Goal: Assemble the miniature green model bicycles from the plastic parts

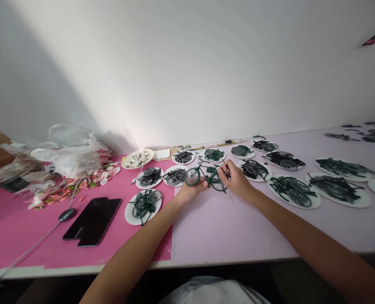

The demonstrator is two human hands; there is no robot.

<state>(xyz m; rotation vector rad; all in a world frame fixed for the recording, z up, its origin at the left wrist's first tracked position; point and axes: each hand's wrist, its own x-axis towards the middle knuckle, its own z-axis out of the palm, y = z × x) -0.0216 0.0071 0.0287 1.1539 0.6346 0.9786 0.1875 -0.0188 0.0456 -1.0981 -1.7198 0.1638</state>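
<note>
A dark green model bicycle [202, 173] with grey spoked wheels is held upright just above the table's middle. My left hand [192, 191] is closed around its lower part from beneath, near the front wheel. At the rear, the fingers of my right hand [233, 176] pinch together against the bicycle, above the back wheel. A thin, dark piece sticks up between those fingers; its kind is too small to tell. Close by are a white plate of black bicycle parts [164, 182] on the left and another plate of black parts [269, 174] on the right.
More plates, including one with green parts [126, 213], line both sides. Two dark phones [95, 221] overlap at the left, beside a cable with a round black puck [67, 215]. Behind them lie pink petals [61, 192] and plastic bags [70, 154]. A white wall [187, 76] rises behind.
</note>
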